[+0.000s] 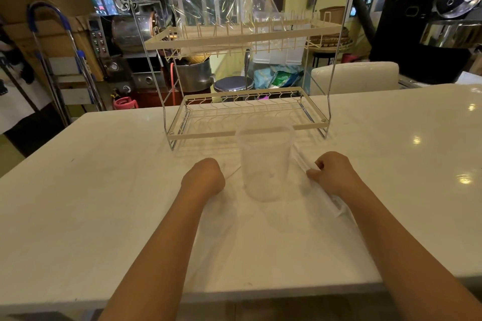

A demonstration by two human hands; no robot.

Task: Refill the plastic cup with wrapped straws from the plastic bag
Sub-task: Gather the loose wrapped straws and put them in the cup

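Two hands are seen on the table (pixel 104 190), flanking the cup (pixel 264 164). Cup stands upright between them, in front of the rack (pixel 245 117), touched by neither. Left hand (pixel 204 176) is curled just left of the cup; what it holds cannot be told. Right hand (pixel 332 173), just right of the cup, is closed on the bag (pixel 328 202) of straws, which lies flat on the table beside the cup.
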